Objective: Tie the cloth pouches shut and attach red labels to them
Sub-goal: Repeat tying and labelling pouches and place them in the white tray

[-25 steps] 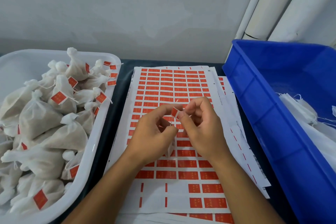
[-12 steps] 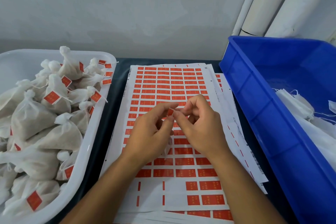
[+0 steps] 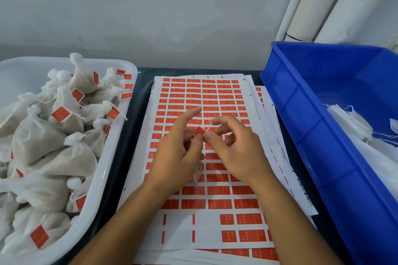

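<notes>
Over the middle of the label sheet (image 3: 215, 211), my left hand (image 3: 176, 157) and my right hand (image 3: 237, 150) meet around one small red label (image 3: 199, 131). Both pinch it at their fingertips, with a thin white string (image 3: 208, 126) running through it. The left index finger points straight out. A bit of white cloth pouch (image 3: 198, 173) hangs below the left palm, mostly hidden. The sheet carries rows of red labels, with several spots near its front edge peeled bare.
A white tub (image 3: 112, 170) on the left is heaped with tied pouches bearing red labels (image 3: 60, 114). A blue crate (image 3: 305, 135) on the right holds flat white pouches (image 3: 355, 122). White pipes (image 3: 318, 6) stand at the back right against the wall.
The left index finger has straightened and lifted away from the label. The label now shows more plainly between the fingertips. Both hands stay over the same spot of the sheet.
</notes>
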Motion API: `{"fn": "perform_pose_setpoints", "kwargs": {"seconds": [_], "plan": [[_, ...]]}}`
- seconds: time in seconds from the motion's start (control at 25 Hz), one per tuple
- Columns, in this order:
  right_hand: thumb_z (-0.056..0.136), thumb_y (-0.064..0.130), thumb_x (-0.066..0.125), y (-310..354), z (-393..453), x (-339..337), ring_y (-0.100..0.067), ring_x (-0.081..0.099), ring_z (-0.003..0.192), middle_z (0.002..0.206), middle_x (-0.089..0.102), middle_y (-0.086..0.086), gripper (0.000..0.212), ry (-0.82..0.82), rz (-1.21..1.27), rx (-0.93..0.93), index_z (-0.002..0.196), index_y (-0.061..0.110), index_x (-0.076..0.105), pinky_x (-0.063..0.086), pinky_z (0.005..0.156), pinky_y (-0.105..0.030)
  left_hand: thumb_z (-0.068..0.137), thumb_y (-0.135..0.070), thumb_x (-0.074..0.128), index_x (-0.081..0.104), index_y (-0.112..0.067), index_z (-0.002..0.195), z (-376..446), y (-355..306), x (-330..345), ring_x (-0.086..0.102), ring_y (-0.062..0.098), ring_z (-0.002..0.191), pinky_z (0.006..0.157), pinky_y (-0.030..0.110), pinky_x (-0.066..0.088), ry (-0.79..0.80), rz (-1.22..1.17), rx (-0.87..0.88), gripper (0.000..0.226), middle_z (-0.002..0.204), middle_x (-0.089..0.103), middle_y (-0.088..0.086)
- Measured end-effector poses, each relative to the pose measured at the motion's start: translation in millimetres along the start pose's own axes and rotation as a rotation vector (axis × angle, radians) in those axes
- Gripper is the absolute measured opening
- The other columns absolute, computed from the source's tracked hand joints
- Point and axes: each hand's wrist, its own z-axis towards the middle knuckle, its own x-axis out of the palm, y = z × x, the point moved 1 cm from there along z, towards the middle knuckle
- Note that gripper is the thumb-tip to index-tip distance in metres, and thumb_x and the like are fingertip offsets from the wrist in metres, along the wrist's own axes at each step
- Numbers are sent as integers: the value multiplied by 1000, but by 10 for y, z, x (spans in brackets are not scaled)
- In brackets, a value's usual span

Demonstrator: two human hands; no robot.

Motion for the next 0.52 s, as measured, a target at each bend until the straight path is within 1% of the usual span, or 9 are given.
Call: {"fn": "perform_pose_setpoints", "kwargs": {"seconds": [0.08,0.2,0.28,0.36,0.44,0.52], "plan": [[95,45,68,-19,15,15,6,64,97,99,68,26,15,46,113,49,110,42,63,54,70,-9,102,-30,58,37,-52,144,-4,-6,-2,72,5,82,66,18,61,7,-16,-2,52,94,70,-26],[97,35,69,-2,18,43,2,65,99,99,69,26,5,39,184,47,100,38,68,54,74,-8,102,-31,58,37,-55,141,-12,-33,-2,72,6,81,65,18,60,6,-32,-8,50,95,69,-26],[97,34,69,9,9,47,5,62,102,100,67,28,5,18,187,44,98,39,67,51,75,-4,101,-34,58,37,-56,140,-11,-47,1,72,4,83,64,17,60,2,-41,-21,49,97,67,-27],[98,34,67,1,11,41,7,61,103,102,66,29,6,5,196,57,98,40,66,49,75,-2,100,-39,60,36,-57,140,-6,-61,3,71,3,83,62,18,60,-6,-42,-34,49,106,63,-30],[99,35,66,-17,20,39,5,63,102,101,67,27,4,-11,209,78,100,39,66,51,76,-4,98,-41,63,38,-58,137,-3,-72,-2,69,5,82,62,18,59,-33,-36,-32,50,109,58,-31],[98,36,67,-15,19,55,4,66,99,99,69,25,3,-35,224,98,101,37,66,53,75,-6,96,-38,66,40,-58,132,-3,-69,-10,66,8,83,64,17,57,-81,-28,-20,48,110,57,-27]]}}
